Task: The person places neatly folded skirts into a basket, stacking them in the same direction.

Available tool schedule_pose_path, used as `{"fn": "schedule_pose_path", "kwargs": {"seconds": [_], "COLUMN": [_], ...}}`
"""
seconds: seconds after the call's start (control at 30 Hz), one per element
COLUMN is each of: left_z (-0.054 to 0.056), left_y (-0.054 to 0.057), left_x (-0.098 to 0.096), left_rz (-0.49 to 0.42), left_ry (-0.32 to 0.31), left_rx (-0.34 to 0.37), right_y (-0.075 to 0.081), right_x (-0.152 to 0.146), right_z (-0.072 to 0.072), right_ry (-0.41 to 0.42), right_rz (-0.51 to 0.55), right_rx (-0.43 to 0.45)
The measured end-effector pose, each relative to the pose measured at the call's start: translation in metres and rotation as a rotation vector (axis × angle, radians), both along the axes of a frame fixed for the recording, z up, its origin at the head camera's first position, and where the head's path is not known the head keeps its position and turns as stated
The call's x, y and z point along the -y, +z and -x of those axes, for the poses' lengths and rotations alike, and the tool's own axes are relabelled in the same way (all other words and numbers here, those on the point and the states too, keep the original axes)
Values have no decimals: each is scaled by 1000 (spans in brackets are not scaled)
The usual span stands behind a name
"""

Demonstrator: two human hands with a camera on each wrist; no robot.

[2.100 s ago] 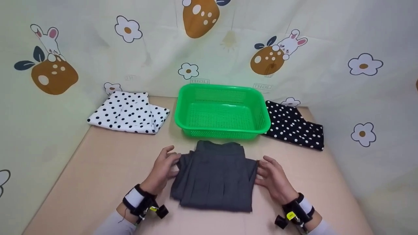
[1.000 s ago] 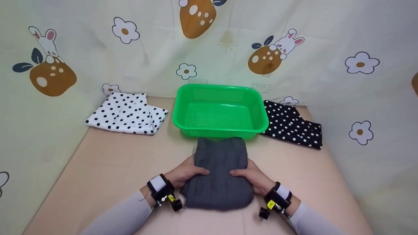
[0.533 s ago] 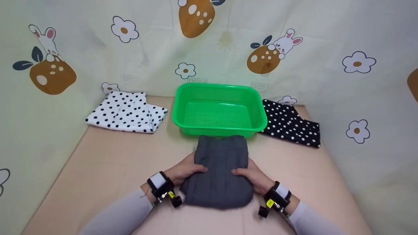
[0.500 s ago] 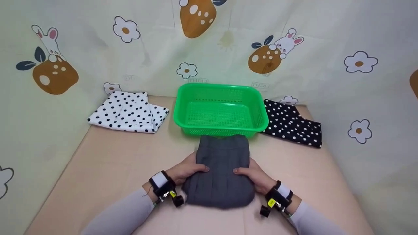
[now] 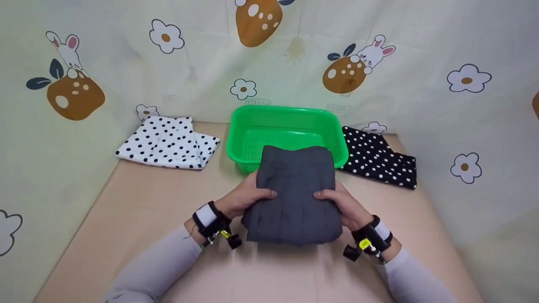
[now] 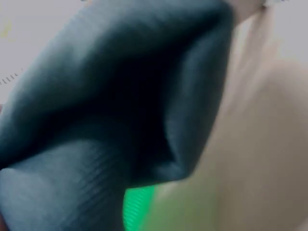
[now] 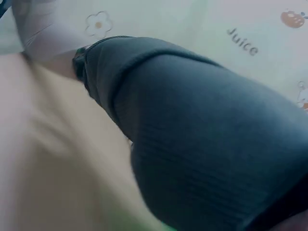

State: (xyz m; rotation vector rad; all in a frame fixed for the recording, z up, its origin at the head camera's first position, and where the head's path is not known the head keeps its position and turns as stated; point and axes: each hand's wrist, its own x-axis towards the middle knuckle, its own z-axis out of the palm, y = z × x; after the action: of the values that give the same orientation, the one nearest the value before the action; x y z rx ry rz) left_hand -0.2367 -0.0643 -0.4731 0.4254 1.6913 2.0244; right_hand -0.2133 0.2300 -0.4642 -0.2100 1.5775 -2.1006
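Left grip (image 5: 246,196), right grip (image 5: 347,204): clasping grey garment (image 5: 297,193)!
Garment: aloft, likely mid-carry.
Green basket (image 5: 286,120), worktop's (image 5: 147,202) far edge: probably forward, then lower.

The near grey cloth (image 5: 294,214) is looking matt and soft, and is showing a fine ribbed weave in both wrist views. The far basket (image 5: 290,119) is gleaming as smooth, glossy, perforated plastic. The white cloth (image 5: 168,143) at left and the black cloth (image 5: 374,158) at right are appearing matt. The table (image 5: 168,193) is showing a smooth finish; the wall (image 5: 206,54) is looking like lightly creased sheeting.
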Motion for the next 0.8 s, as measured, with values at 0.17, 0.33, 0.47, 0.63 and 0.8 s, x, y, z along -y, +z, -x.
{"fn": "schedule_pose_path", "kwargs": {"seconds": [0.17, 0.33, 0.47, 0.63, 0.8], "left_z": [13, 52, 97, 132, 143], "left_y": [24, 50, 58, 46, 27], "left_x": [-2, -3, -5, -1, 6], "left_rz": [-60, -149, -322, -479, -469], "left_ry": [22, 38, 22, 48, 195], "left_rx": [-15, -21, 72, 123, 110], "right_y": [24, 46, 56, 50, 34], "right_x": [3, 5, 7, 11, 9], "right_z": [14, 49, 83, 110, 123], "right_ry": [-33, -117, -254, -355, -441], "right_rz": [14, 63, 220, 450, 490], "right_rx": [-15, 24, 136, 181, 90]}}
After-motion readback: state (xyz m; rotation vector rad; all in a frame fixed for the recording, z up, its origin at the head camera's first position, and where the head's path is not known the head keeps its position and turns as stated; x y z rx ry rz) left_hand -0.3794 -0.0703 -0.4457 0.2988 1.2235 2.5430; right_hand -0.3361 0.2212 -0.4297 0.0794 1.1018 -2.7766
